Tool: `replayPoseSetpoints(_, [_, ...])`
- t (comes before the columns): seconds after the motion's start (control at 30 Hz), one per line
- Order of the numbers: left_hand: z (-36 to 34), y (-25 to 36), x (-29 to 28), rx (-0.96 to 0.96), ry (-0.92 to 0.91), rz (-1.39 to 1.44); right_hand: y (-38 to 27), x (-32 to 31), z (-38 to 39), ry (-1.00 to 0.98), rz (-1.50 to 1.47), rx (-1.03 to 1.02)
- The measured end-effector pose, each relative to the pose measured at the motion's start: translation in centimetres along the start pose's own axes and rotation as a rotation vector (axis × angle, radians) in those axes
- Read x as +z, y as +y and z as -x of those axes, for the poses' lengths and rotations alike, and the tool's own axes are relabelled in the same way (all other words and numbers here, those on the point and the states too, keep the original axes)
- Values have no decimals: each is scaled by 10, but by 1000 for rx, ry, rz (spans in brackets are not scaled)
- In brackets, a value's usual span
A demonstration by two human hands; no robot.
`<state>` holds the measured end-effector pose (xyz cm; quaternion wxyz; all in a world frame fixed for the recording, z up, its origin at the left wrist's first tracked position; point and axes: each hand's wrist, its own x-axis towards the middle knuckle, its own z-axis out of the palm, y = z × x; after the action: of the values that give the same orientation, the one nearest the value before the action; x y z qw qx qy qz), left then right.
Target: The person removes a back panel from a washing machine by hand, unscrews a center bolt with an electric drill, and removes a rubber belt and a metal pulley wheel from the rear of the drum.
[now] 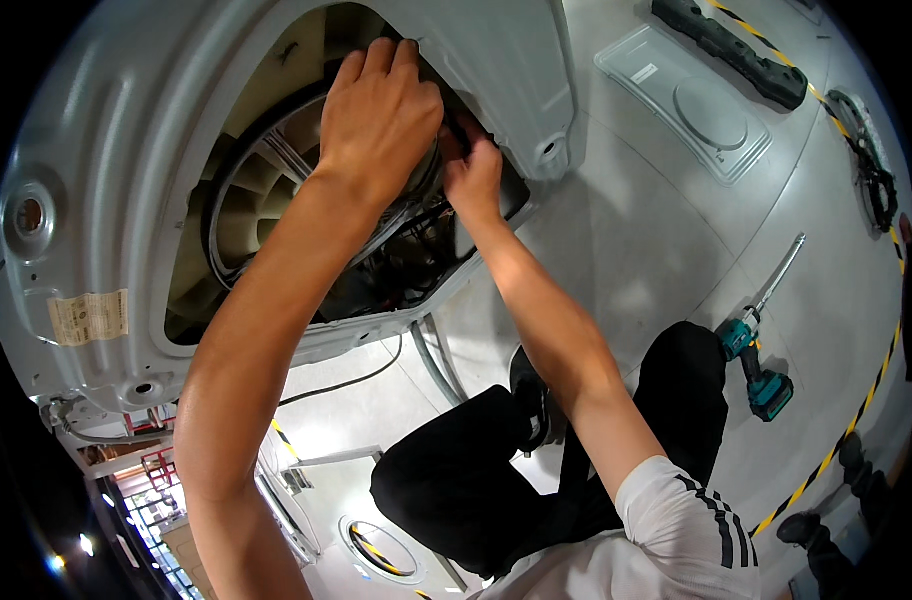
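A grey metal washing-machine cabinet [106, 200] stands before me, its back opening uncovered. Inside are a large pulley wheel [216, 225] with a dark rim and the pale ribbed tub [261, 195] behind it. My left hand [381, 125] reaches across the wheel's upper right part, back toward me, fingers bent together; what they grip is hidden. Close by on the right, my right hand [473, 175] is partly inside the opening's right edge, thumb and fingers closed in the shadow on something unclear. Dark wiring [411, 260] runs below the hands.
On the floor at right lie a teal cordless driver [751, 350] with a long socket, a grey cover panel [686, 100], a black foam piece [731, 52] and a cable bundle [871, 170]. A grey hose [436, 365] hangs below the cabinet. Another person's shoe [801, 528] shows at lower right.
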<state>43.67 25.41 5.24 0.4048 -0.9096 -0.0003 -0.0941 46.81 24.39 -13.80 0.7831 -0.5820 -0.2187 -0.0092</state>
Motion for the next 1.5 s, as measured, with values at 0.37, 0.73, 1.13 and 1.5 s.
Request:
replayPoseSetpoints(0.37, [-3,6,-1,51,-137,-55,-3,-8,0,-121,-141,98])
replayPoseSetpoints(0.73, [2,-4,-6,84,7,-97,-7,5,3,91,-55,-67])
replayPoseSetpoints(1.13, [24,-16,-31,-93,18,-73,-36,15,-14,190,-85,-147])
replayPoseSetpoints(1.5, [21,-19,-36,-80,-53,-56,-27,10,-4,149,-19,-166])
